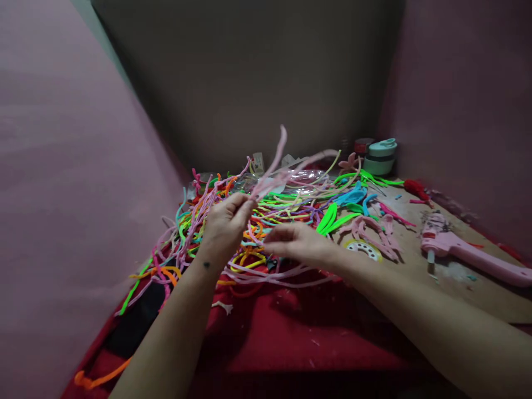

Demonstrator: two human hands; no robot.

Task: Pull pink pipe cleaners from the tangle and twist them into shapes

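Note:
Pink pipe cleaners rise from my left hand, whose thumb and fingers are closed around their lower part. Their upper ends spread apart above the table and look blurred. Just to the right and lower, my right hand has its fingers bent together, close to a short pink strand below the left hand. Whether those fingertips grip anything is hidden. Under both hands lies a tangled heap of pipe cleaners in many colours. Bright green loops shaped like leaves sit beside my right hand.
On the brown board at the right lie a pink glue gun, a tape roll and bent pink pieces. A mint container stands behind. Red cloth covers the front; walls close in on both sides.

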